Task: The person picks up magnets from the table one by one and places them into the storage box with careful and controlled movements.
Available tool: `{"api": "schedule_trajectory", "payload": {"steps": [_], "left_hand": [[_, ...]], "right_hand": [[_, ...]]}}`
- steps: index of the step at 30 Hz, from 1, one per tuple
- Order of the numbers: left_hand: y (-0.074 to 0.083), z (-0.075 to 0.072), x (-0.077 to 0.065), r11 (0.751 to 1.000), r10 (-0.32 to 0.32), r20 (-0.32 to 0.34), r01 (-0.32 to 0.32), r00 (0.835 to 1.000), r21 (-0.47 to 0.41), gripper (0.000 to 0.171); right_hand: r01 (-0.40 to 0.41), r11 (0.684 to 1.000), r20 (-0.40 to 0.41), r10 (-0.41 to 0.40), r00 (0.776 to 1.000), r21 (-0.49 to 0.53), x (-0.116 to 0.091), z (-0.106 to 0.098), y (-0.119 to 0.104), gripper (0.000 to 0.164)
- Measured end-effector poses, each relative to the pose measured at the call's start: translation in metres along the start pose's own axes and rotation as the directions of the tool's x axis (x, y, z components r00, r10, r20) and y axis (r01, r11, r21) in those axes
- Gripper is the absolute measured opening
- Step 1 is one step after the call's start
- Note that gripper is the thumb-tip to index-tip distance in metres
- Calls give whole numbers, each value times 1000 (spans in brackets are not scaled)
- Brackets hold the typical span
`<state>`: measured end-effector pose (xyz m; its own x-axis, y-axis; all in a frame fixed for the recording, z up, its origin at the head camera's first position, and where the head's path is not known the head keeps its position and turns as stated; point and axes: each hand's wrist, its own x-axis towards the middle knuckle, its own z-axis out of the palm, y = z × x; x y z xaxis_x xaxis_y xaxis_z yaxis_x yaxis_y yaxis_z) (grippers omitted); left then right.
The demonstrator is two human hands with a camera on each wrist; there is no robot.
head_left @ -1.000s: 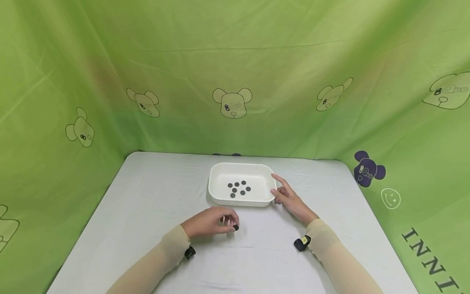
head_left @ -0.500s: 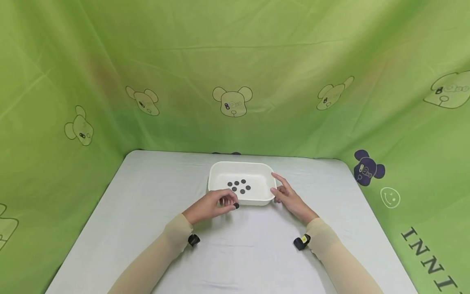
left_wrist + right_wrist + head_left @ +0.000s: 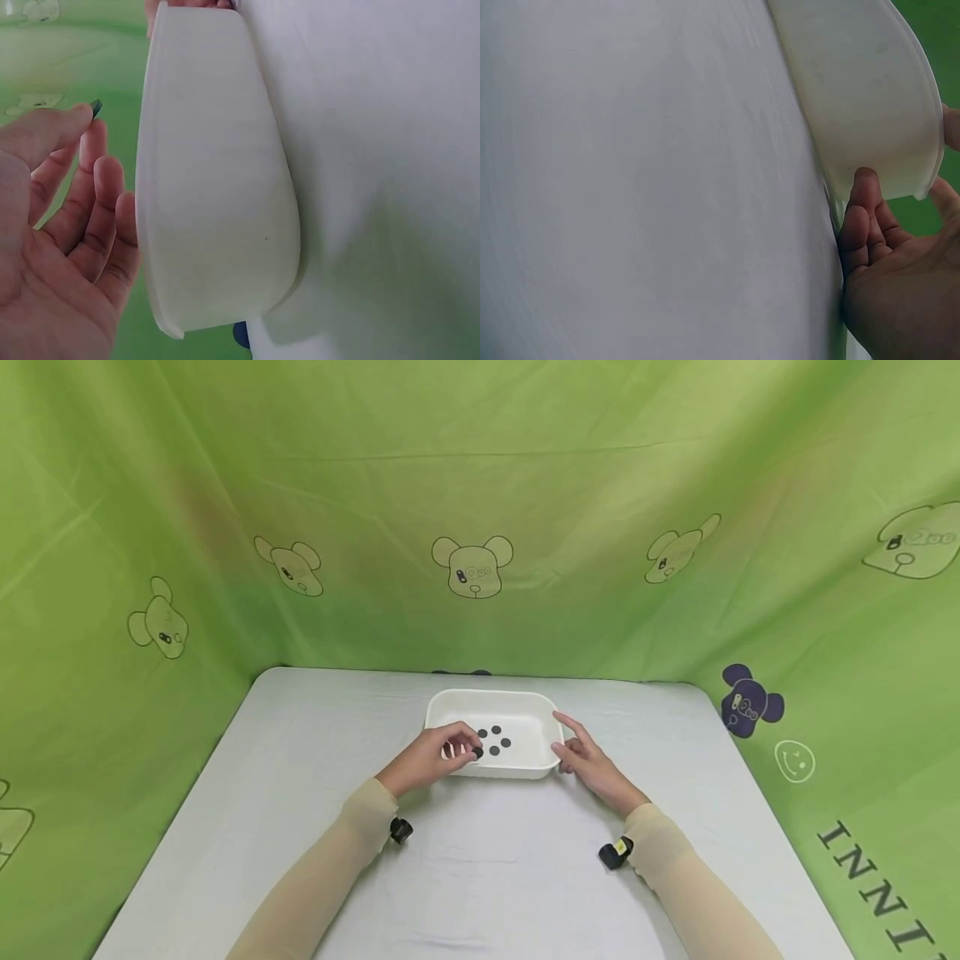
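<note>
A white rectangular tray (image 3: 531,727) with rounded corners stands toward the far side of the table. Several flat black discs (image 3: 506,743) lie spread on its floor, some hidden behind my left hand (image 3: 426,760). That hand reaches over the front rim and pinches one small black disc (image 3: 97,109) between thumb and forefinger; its other fingers are loosely bent beside the rim. At the tray's right end, my right hand (image 3: 598,772) holds the rim with thumb and forefinger. In the right wrist view its other fingers (image 3: 865,191) are bent against the outer wall, low by the tabletop.
A pale cloth covers the table (image 3: 480,877). Green curtains (image 3: 472,460) printed with bear heads hang close behind it and on both sides. A small black wrist camera (image 3: 401,830) sits on the left sleeve, and another camera (image 3: 617,852) on the right.
My left hand has moved away from me, from the table in front of the tray to over its front rim, with the disc still pinched. The right hand keeps its hold on the tray.
</note>
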<state>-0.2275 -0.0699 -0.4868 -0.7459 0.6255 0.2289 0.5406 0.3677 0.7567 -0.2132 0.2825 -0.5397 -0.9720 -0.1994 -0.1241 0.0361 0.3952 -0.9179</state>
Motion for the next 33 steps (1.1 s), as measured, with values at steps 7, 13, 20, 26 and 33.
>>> {"api": "schedule_trajectory", "payload": {"steps": [7,13,20,26,33], "left_hand": [[-5,0,8,999,-32,-18,33,999,23,18],[-6,2,18,998,-62,-33,63,998,26,13],[-5,6,32,998,-57,-8,57,998,18,11],[-6,10,43,997,-71,31,70,997,32,12],[-8,16,51,994,-109,75,108,991,22,13]], "right_hand": [[-10,1000,2,10,1000,0,1,-1,2,71],[-5,1000,2,5,1000,6,0,0,2,70],[-3,1000,1,3,1000,6,2,0,4,72],[-10,1000,12,9,1000,29,2,0,3,71],[-7,1000,5,7,1000,15,2,0,2,72]]}}
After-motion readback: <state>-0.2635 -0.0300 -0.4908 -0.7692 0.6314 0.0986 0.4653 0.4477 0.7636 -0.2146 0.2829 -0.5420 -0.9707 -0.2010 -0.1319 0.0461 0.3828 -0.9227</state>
